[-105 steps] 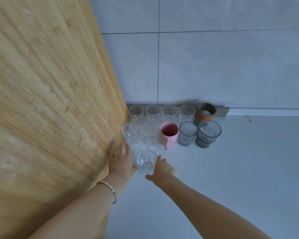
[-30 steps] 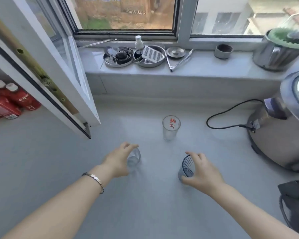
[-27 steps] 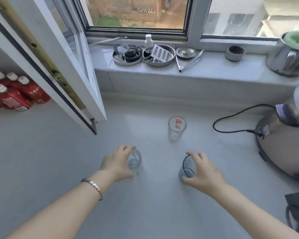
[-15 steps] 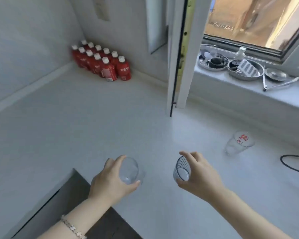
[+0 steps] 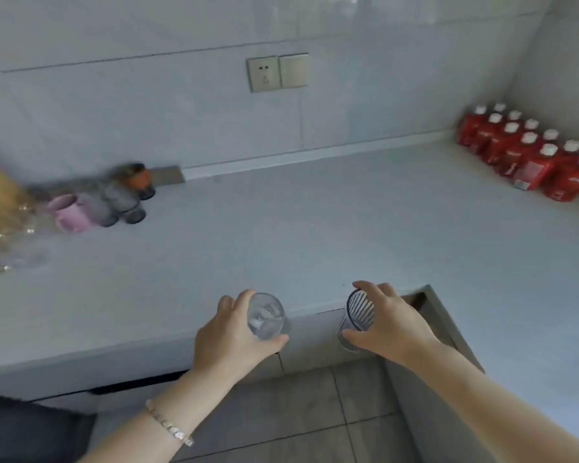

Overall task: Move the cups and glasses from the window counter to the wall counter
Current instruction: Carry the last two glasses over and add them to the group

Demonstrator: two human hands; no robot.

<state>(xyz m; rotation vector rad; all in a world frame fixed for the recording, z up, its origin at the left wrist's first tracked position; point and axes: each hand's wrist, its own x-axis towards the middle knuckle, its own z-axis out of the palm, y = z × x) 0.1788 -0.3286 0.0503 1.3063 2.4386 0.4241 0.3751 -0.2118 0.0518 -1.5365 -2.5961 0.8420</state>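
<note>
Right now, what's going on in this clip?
A person is carrying two glasses toward the wall counter. The left hand holds a clear glass, the right hand a dark ribbed glass, both in the air near the counter's front edge. A blurred cluster of cups and glasses, including a pink mug, already stands at the far left by the wall.

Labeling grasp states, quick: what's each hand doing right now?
Left hand: closed on a clear glass.
Right hand: closed on a ribbed grey glass.
</note>
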